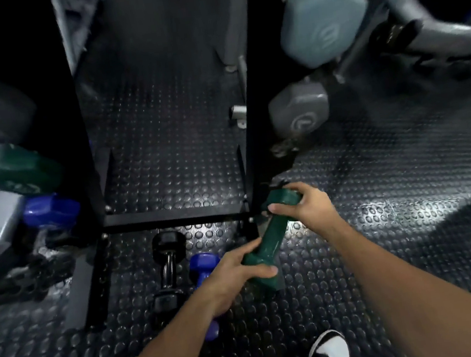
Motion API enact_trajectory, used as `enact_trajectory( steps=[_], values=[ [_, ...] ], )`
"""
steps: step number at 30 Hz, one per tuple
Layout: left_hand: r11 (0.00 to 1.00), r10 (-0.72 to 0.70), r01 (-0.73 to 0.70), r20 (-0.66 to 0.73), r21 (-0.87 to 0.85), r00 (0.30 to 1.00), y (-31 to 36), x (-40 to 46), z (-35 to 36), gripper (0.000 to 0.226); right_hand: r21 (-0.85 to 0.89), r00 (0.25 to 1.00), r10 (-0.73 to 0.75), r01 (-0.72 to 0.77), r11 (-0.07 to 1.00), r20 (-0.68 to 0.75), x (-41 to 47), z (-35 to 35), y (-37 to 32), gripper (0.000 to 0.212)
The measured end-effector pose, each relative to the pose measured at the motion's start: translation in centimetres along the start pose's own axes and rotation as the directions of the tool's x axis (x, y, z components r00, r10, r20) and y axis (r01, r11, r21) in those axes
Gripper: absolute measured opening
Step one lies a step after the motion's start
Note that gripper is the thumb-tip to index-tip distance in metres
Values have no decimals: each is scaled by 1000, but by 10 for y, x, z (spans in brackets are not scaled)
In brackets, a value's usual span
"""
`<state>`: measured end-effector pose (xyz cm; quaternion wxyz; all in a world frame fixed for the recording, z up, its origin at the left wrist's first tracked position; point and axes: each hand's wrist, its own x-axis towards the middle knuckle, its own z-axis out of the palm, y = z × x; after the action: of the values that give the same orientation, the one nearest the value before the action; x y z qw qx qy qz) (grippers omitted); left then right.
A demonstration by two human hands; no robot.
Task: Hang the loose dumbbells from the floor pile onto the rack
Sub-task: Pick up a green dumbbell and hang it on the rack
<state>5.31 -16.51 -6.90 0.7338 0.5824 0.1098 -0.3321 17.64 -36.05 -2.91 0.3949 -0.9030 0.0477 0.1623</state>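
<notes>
I hold a green dumbbell above the studded floor with both hands. My left hand grips its near head, and my right hand grips its far head. Below my left arm a blue dumbbell and a black dumbbell lie side by side on the floor. The black rack frame stands just beyond them, with its upright post right of centre. Racked at the left are a green dumbbell and a blue one.
A pale blue-grey dumbbell and a grey one sit at the right of the post. A grey curved machine part fills the top right. My shoe shows at the bottom. The rubber floor stretches right.
</notes>
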Motion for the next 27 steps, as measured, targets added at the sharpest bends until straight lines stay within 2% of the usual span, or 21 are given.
enact_trajectory(
  steps=[3,4,5,7,8,10,13,15,17,21,23,25,27],
  values=[
    [999,54,-54,16,-10,998,28,-20,16,69,327,993,98,-71,942,-66,-33,-27,-9,99],
    [998,69,-69,10,-8,998,36,-27,21,69,420,987,152,-117,900,-49,-46,-34,-10,105],
    [997,82,-82,6,-10,997,41,-32,26,69,492,980,198,-174,853,3,-59,-36,-11,102],
    [993,121,-121,9,14,993,53,-39,35,67,578,965,209,-262,773,159,-79,-37,-18,68],
    [989,144,-144,11,24,990,59,-43,39,65,623,958,214,-288,727,193,-86,-37,-22,52],
    [984,176,-176,15,17,984,69,-50,48,67,717,952,224,-305,626,209,-100,-40,-36,35],
    [982,182,-180,-23,58,983,76,-55,60,60,746,948,222,-317,585,229,-111,-47,-49,27],
    [979,180,-171,-78,109,981,77,-57,68,48,748,950,235,-308,589,206,-112,-50,-50,25],
    [967,205,-178,-141,185,969,78,-60,78,45,764,954,261,-279,582,149,-108,-51,-50,25],
    [928,304,-241,-206,285,930,94,-58,83,58,807,944,322,-242,539,69,-92,-55,-52,23],
    [913,349,-274,-233,303,907,108,-46,73,72,810,948,317,-212,546,34,-81,-64,-53,24],
    [916,384,-310,-336,253,860,131,-35,56,71,797,959,284,-175,578,5,-67,-77,-57,25],
    [929,353,-362,-455,72,817,161,-22,37,68,765,969,245,-145,628,-18,-51,-91,-59,25]
  ],
)
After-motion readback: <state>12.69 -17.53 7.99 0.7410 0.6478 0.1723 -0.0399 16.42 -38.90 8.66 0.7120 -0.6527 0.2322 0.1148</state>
